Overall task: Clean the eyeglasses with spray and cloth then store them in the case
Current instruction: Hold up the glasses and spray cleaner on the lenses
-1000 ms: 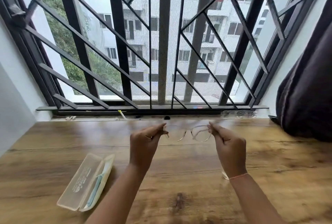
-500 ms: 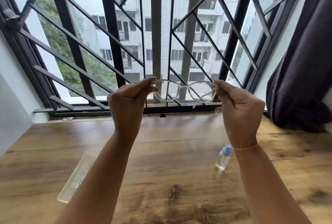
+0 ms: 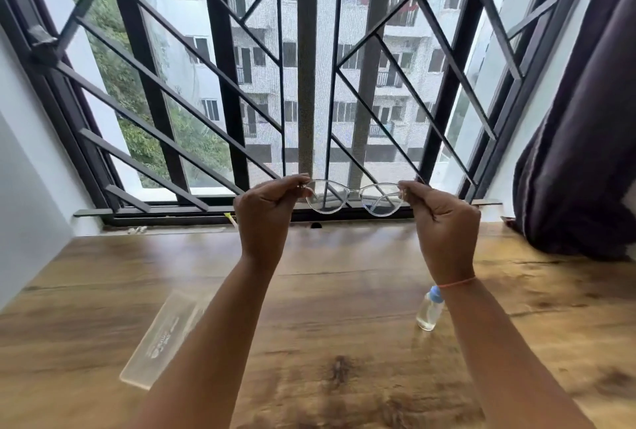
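Note:
Clear-framed eyeglasses are held up in front of the window, lenses facing me. My left hand pinches their left end and my right hand pinches their right end. A small clear spray bottle with a blue cap stands on the wooden table, just left of my right forearm. The pale translucent glasses case lies on the table at the left, partly hidden behind my left forearm. No cloth is in sight.
A barred window with a black sill runs along the table's far edge. A dark curtain hangs at the right, its hem resting on the table. A white wall bounds the left side.
Both hands have raised the eyeglasses from low over the table up to the window. The view has tilted, and the spray bottle has come into sight.

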Available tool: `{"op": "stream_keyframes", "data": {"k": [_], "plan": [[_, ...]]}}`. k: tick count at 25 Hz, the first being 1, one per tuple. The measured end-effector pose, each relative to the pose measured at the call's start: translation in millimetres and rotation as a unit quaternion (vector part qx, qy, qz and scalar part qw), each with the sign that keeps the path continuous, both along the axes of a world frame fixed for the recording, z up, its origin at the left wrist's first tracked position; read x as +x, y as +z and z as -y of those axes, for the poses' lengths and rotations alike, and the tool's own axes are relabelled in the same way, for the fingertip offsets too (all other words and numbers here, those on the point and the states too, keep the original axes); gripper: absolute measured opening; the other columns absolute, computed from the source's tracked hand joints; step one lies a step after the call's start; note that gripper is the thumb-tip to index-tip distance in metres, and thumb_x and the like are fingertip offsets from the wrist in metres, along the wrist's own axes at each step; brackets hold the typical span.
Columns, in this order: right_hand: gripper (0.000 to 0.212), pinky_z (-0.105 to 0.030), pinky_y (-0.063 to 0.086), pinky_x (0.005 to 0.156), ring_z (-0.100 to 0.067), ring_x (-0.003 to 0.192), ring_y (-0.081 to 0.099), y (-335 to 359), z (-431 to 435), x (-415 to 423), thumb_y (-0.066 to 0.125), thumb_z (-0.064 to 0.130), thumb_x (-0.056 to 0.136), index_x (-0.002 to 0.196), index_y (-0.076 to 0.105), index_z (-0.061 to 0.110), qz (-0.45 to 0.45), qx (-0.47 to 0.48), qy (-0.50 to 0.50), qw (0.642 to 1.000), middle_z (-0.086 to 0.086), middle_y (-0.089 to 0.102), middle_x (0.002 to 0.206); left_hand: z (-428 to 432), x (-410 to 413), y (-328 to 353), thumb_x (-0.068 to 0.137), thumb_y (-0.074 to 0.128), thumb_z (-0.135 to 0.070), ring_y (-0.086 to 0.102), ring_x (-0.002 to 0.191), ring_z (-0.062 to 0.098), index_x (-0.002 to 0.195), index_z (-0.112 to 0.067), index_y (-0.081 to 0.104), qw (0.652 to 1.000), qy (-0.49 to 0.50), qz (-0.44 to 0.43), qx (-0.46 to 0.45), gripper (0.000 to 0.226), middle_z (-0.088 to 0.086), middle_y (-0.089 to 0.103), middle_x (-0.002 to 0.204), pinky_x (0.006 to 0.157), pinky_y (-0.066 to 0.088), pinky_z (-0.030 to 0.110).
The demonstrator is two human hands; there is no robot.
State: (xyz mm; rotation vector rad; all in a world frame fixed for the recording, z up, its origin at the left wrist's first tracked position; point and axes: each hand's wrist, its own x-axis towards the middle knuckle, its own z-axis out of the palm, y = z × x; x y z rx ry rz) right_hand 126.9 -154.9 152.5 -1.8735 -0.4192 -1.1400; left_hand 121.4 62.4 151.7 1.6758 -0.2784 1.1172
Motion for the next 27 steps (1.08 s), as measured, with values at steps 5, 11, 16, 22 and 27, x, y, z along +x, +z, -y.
{"op": "stream_keyframes", "data": {"k": [5,11,16,22,27], "plan": [[0.019,-0.018,0.050,0.070,-0.006,0.073,0.065,-20,2,10,0.066,0.006,0.079,0.097,0.072,0.006,-0.036,0.000,-0.002,0.999,-0.002,0.072,0.082,-1,7,-20,0.072,0.071,0.002,0.066,0.076,-0.008,0.091,-0.012,0.072,0.999,-0.013,-0.034,-0.009,0.023,-0.005,0.070,0.084,0.073,0.052,0.014],[0.019,-0.008,0.048,0.071,0.000,0.080,0.063,-21,1,9,0.066,0.009,0.081,0.098,0.072,0.006,-0.035,0.006,0.006,0.999,0.009,0.067,0.084,2,5,-20,0.073,0.070,-0.003,0.069,0.079,0.005,0.093,-0.016,0.072,0.999,0.004,-0.029,-0.032,0.024,-0.007,0.070,0.084,0.076,0.055,0.029],[0.025,-0.010,0.049,0.078,-0.001,0.084,0.065,-17,1,4,0.067,0.006,0.080,0.106,0.069,0.007,-0.037,-0.002,0.021,0.999,0.003,0.069,0.095,4,4,-20,0.072,0.070,-0.009,0.071,0.080,0.011,0.092,-0.015,0.073,0.999,0.015,-0.026,-0.044,0.021,-0.004,0.072,0.083,0.076,0.056,0.036],[0.045,-0.037,0.049,0.096,-0.010,0.107,0.062,-61,43,-19,0.068,0.012,0.081,0.124,0.057,0.018,-0.073,0.161,-0.037,0.984,-0.001,0.064,0.120,4,5,-33,0.070,0.073,-0.005,0.070,0.077,0.009,0.089,-0.017,0.074,0.996,0.033,-0.050,-0.067,0.023,-0.003,0.073,0.079,0.074,0.057,0.037],[0.091,-0.040,0.027,0.111,-0.031,0.133,0.037,-150,54,-53,0.074,0.036,0.070,0.143,0.029,0.009,-0.227,0.137,-0.130,0.955,-0.018,0.041,0.143,7,5,-42,0.069,0.072,-0.004,0.063,0.077,-0.010,0.095,-0.021,0.069,0.996,0.056,-0.032,-0.057,0.031,-0.014,0.068,0.080,0.075,0.050,0.012]]}}
